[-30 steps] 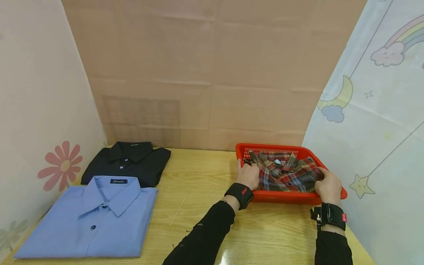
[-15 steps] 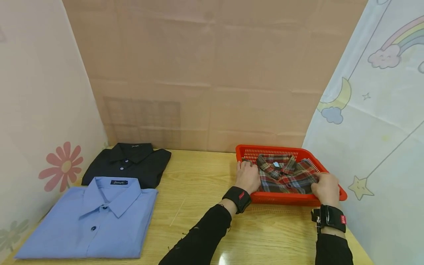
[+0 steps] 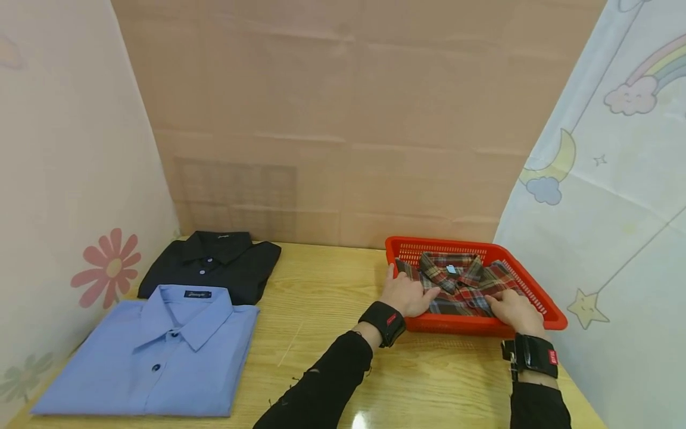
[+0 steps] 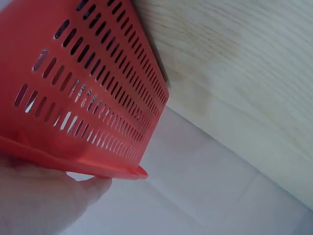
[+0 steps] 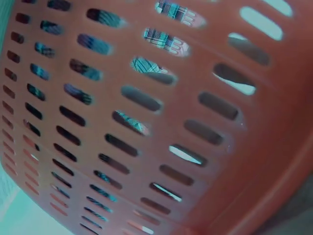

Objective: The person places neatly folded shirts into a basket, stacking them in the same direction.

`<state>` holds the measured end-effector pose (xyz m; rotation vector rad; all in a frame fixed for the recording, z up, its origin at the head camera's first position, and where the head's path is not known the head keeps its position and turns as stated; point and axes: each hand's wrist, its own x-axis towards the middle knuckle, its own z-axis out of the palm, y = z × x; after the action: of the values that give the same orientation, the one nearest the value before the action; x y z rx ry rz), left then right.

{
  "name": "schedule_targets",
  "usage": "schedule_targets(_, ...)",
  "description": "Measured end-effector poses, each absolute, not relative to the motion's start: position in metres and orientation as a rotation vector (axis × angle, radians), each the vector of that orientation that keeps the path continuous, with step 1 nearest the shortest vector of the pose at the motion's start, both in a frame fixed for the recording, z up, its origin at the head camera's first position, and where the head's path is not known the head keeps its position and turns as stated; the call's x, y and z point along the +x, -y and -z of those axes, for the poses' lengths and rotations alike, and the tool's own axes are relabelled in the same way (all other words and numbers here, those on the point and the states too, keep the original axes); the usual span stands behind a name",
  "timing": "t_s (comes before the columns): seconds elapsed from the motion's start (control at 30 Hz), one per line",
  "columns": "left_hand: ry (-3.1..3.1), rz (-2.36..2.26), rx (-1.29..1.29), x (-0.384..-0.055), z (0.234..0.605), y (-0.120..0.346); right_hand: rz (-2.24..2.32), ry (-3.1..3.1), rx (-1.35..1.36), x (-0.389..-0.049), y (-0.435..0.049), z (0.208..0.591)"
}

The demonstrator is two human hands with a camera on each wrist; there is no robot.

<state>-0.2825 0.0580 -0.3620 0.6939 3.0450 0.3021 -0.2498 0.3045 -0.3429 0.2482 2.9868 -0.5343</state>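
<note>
While the left hand [image 3: 406,293] is laid over the left front corner of the red basket [image 3: 461,325], its thumb is spread across the plaid shirt [image 3: 462,296] inside and a finger is stretched along the rim. The right side of the plaid shirt is touched by the right hand [image 3: 515,311]; whether cloth is pinched there cannot be told. The collar is turned toward the basket's back, and plaid cloth is glimpsed through slots in the right wrist view. On the wooden table [image 3: 321,310], well apart to the left, a light blue shirt [image 3: 198,369] is placed folded, with a black shirt [image 3: 230,271] set just behind it.
</note>
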Motion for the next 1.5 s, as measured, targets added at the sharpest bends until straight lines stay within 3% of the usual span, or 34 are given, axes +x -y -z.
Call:
schedule_targets(0.6, -3.036, -0.718, 1.148, -0.261, 0.376, -0.022, 0.620, -3.101, 0.183, -0.251, -0.304, 0.349)
schedule_targets(1.1, -2.933, -0.664, 1.302, -0.240, 0.370, 0.020, 0.632, -3.090, -0.033, -0.252, -0.257, 0.347)
schedule_targets(1.5, -2.905, -0.726, 1.233, -0.227, 0.351, 0.075, 0.696, -3.128, -0.183, -0.250, -0.215, 0.346)
